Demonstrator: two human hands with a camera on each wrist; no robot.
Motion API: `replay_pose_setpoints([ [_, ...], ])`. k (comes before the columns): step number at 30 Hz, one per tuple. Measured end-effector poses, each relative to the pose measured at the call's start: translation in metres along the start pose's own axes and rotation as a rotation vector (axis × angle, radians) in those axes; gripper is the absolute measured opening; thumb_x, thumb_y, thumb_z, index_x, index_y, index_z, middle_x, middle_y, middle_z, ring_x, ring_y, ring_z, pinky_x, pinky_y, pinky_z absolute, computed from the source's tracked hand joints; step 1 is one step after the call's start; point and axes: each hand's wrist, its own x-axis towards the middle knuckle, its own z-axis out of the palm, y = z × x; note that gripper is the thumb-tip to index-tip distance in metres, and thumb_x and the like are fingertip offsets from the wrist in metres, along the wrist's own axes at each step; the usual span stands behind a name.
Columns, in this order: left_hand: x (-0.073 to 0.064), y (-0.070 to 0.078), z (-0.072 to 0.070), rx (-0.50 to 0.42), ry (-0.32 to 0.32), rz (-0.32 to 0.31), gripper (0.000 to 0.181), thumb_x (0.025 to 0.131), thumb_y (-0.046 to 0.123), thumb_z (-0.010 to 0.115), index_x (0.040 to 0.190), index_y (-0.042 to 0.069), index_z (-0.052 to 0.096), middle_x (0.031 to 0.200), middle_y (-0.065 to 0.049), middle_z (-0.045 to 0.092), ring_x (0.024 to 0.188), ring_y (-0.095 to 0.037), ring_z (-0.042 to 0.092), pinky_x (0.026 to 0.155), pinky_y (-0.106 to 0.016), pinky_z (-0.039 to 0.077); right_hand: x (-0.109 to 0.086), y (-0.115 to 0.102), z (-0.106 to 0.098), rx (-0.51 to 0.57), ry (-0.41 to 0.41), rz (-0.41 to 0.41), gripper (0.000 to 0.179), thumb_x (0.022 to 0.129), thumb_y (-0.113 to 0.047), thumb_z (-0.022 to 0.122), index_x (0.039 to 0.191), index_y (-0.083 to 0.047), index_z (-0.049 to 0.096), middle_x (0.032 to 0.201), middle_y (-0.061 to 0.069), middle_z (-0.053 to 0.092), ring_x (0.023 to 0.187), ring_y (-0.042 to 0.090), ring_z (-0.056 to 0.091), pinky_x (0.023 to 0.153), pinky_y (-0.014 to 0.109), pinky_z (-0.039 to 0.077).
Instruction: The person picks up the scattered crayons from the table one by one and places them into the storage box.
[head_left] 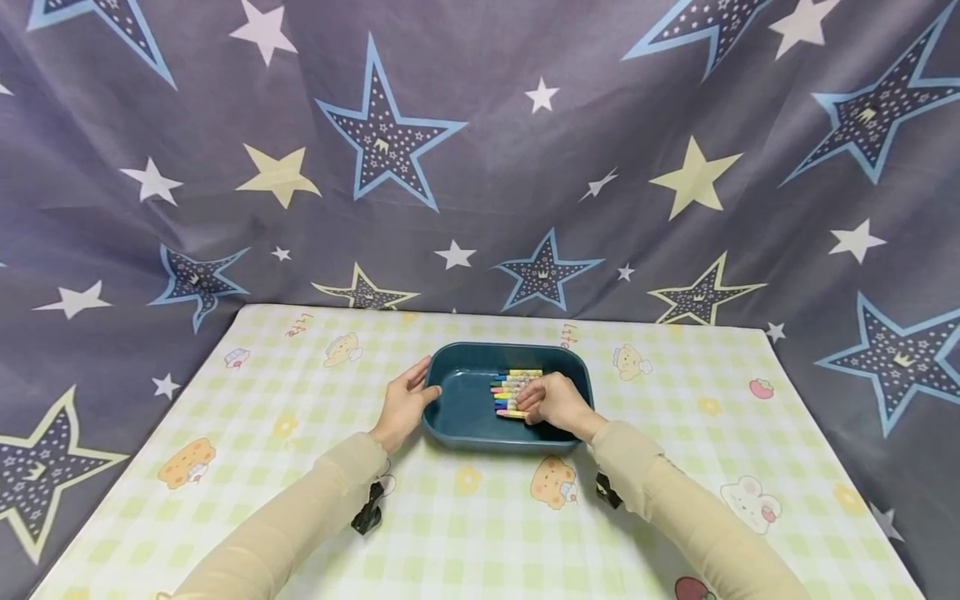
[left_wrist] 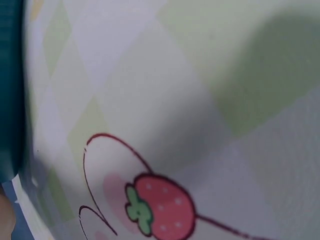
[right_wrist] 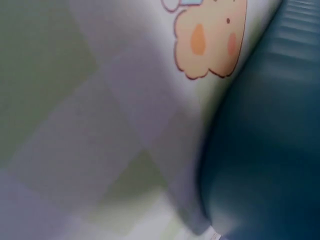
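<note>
A dark teal rectangular plastic basin (head_left: 457, 432) sits on the table in the head view. Several short crayons (head_left: 505, 395) with coloured tips lie side by side in a row inside it, right of the middle. My left hand (head_left: 403, 406) holds the basin's left end, thumb over the rim and fingers along the outer wall. Over the basin's right part, my right hand (head_left: 557, 403) has its fingers curled down and pinches the nearest crayon (head_left: 512, 413), which has a pink tip. That hand covers the right ends of several crayons. Both wrist views show mainly tablecloth and the basin's outer wall (right_wrist: 270, 135).
A green-and-white checked cloth (head_left: 300, 508) with cartoon prints covers the table. Behind and around it hangs a grey curtain (head_left: 480, 175) with stars. Black wrist straps or devices (head_left: 367, 510) show under both forearms.
</note>
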Motion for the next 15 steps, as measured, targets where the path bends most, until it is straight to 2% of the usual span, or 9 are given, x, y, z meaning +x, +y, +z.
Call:
replay_pose_setpoints([
  [6, 0.0005, -0.0017, -0.0012, -0.004, 0.004, -0.001, 0.059, 0.085, 0.000, 0.057, 0.140, 0.010, 0.039, 0.141, -0.015, 0.041, 0.130, -0.026, 0.040, 0.103, -0.030, 0.041, 0.0052, 0.0003, 0.0033, -0.071, 0.050, -0.032, 0.030, 0.062, 0.016, 0.072, 0.085, -0.003, 0.071, 0.077, 0.007, 0.070, 0.066, 0.014, 0.065, 0.061, 0.026, 0.057],
  [15, 0.0006, -0.0019, -0.0019, 0.008, 0.012, -0.007, 0.059, 0.085, 0.001, 0.057, 0.140, 0.010, 0.038, 0.141, -0.014, 0.041, 0.130, -0.025, 0.040, 0.103, -0.031, 0.041, 0.0090, 0.0018, 0.0054, -0.062, 0.062, -0.046, 0.027, 0.063, 0.016, 0.071, 0.084, -0.001, 0.071, 0.076, 0.009, 0.070, 0.066, 0.016, 0.066, 0.060, 0.026, 0.057],
])
